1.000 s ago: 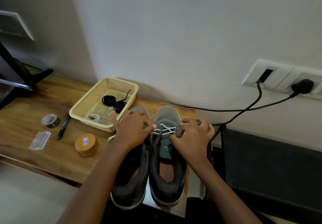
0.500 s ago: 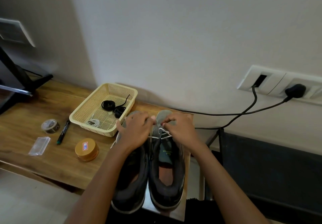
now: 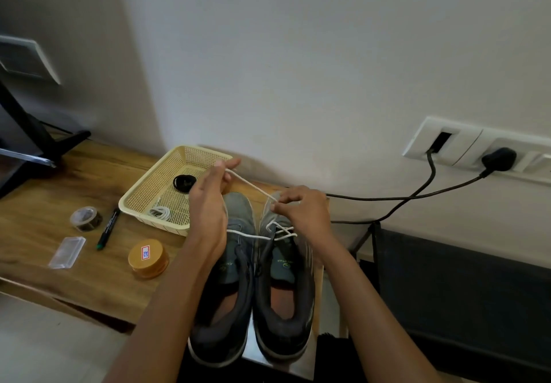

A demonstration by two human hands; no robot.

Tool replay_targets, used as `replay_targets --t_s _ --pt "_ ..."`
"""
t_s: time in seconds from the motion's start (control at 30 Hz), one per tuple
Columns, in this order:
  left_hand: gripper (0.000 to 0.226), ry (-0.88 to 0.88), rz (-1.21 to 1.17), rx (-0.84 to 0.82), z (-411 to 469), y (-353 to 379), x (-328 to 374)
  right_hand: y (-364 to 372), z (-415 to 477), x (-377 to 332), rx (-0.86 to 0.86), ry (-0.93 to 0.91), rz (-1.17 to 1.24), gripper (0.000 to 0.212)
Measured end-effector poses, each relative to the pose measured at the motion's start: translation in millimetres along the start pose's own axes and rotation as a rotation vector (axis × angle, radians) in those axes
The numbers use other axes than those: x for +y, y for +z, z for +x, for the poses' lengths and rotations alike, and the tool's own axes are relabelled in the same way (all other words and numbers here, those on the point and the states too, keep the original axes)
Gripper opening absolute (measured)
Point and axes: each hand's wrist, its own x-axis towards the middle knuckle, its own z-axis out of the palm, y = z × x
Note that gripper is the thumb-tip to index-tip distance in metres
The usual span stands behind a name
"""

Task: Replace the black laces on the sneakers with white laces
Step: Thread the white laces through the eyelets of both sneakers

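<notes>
Left hand (image 3: 208, 206): thumb and fingers pinch white lace (image 3: 250, 184), raised toward 11 o'clock. Right hand (image 3: 302, 211): fingertips pinch the same lace over the right-side sneaker (image 3: 286, 287), whose front eyelets it crosses. Basket (image 3: 143, 197) at 10 o'clock on surface (image 3: 35, 233).

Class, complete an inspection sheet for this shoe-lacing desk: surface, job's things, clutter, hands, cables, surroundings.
Surface: wooden table, brown grain.
Job's things: white lace through the right sneaker's toe-end eyelets; left sneaker looks unlaced; coiled black lace and spare white lace in basket.
Clutter: tape roll, marker, clear box, orange tin.
Hands: left hand and right hand each pinch the white lace, taut between them.
Cables: two black cables from wall sockets.
Surroundings: white wall; black stand far left.
</notes>
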Motion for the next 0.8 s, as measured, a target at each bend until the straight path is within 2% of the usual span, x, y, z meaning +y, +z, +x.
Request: replay_targets --t_s 0.07,0.17,0.27,0.33,0.4,0.43,0.5,0.63,0.8 --pt "0.043 -0.006 -0.156 0.039 1.0 0.2 3.7 -3.8 1.6 5.2 -0.019 0.061 -0.159 0.034" --pt "0.028 -0.060 -0.249 0.126 -1.8 0.5 8.2 -8.7 -0.7 8.5 -0.056 0.121 -0.312 0.007" --pt "0.025 -0.066 -0.302 0.161 -2.0 -2.0 9.7 -8.4 -2.8 6.7 -0.089 0.126 -0.350 0.005" --pt "0.025 -0.012 -0.209 0.142 -2.2 -2.0 8.1 -4.8 -3.6 -2.2 -0.101 0.046 -0.142 0.015" --pt "0.029 0.011 -0.103 0.095 -4.1 0.9 3.6 -4.1 -8.8 -16.0 -0.084 0.004 0.265 0.026" --pt "0.033 0.010 -0.032 0.071 -6.0 2.8 1.4 -5.8 -10.0 -21.8 -0.092 0.003 0.431 0.025" --pt "0.043 0.018 0.109 0.030 -10.5 7.3 -1.9 -8.6 -10.8 -28.0 -0.144 0.002 0.608 0.018" --pt "0.052 0.049 0.331 -0.052 -20.3 15.6 -2.6 -8.2 -14.7 -29.0 -0.217 -0.014 0.626 0.013" --pt "0.052 0.042 0.384 -0.078 -22.1 17.1 -0.3 -3.5 -14.0 -27.8 -0.151 0.009 0.566 0.013"
